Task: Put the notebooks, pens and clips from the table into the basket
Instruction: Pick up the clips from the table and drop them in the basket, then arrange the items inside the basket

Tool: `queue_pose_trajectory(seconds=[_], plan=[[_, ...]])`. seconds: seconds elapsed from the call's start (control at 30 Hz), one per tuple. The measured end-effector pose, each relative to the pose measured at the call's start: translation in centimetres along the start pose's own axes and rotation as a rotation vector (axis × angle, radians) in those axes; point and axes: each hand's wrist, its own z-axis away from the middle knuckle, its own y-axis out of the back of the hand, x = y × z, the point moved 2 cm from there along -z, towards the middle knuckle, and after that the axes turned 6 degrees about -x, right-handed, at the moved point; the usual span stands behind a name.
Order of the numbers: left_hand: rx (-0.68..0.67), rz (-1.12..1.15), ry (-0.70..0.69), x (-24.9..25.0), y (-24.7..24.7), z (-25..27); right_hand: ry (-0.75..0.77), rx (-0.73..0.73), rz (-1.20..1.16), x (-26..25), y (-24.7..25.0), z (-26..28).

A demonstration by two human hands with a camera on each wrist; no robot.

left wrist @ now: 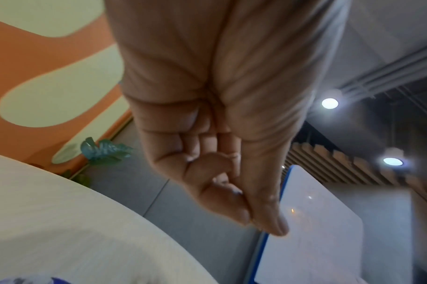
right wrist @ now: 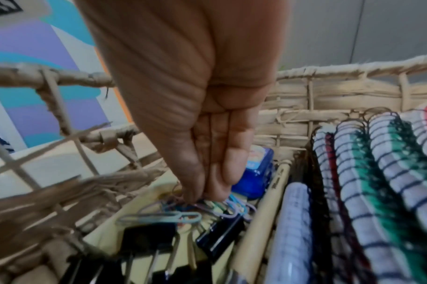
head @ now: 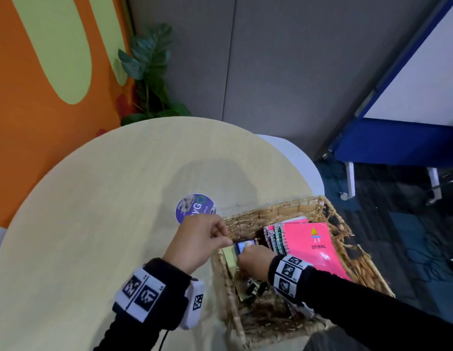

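Note:
A wicker basket (head: 283, 206) sits at the table's right edge. It holds a pink spiral notebook (head: 319, 247), several more spiral notebooks (right wrist: 377, 173), a blue box (right wrist: 256, 173), a wooden pencil (right wrist: 263, 211), black binder clips (right wrist: 144, 240) and a yellow pad (head: 230, 257). My right hand (right wrist: 200, 196) reaches down into the basket's left part. Its thumb and fingertips pinch a bunch of coloured paper clips (right wrist: 173, 215) lying on the yellow pad. My left hand (head: 228, 239) hovers at the basket's left rim. Its fingers are curled with thumb pressed to forefinger (left wrist: 256, 222), and nothing shows in it.
The round pale table (head: 94, 211) carries a purple round sticker (head: 192, 206) just left of the basket. Behind it stand a plant (head: 149, 72), an orange wall and a grey partition. A blue-framed whiteboard on wheels (head: 397, 138) stands to the right over dark carpet.

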Motion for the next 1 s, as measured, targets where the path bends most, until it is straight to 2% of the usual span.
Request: queue_pose_trajectory(seconds=[0.13,0.3,0.37,0.57,0.67,0.8,0.87,0.93,1.0], plan=[[-0.12,-0.151,0.031,1.2,-3.6,0.0,-0.01,0.058,-0.165,1.4,0.6,0.9],[-0.33,-0.471,0.071,3.3,-7.9,-1.5,-0.083,0.433,-0.455,6.8,1.0,5.7],[-0.408,-0.612,0.063,4.6,-9.4,-2.3,-0.105,0.526,-0.522,8.3,0.1,7.6],[-0.714,-0.872,0.153,6.0,-12.1,-3.7,-0.144,0.579,-0.668,10.0,-4.2,10.6],[-0.788,-0.93,0.23,6.1,-12.9,-3.9,-0.157,0.566,-0.707,9.8,-6.1,10.8],[-0.639,-0.851,0.256,5.8,-12.3,-4.3,-0.195,0.563,-0.764,9.9,-7.5,11.6],[-0.502,-0.726,0.253,5.6,-11.1,-4.2,-0.221,0.646,-0.818,10.7,-8.1,12.9],[-0.281,-0.544,0.224,4.9,-9.5,-3.8,-0.301,0.792,-0.869,11.9,-9.1,14.8],[0.007,-0.385,0.203,3.7,-7.6,-2.4,-0.432,0.956,-0.959,13.2,-10.7,16.7]])
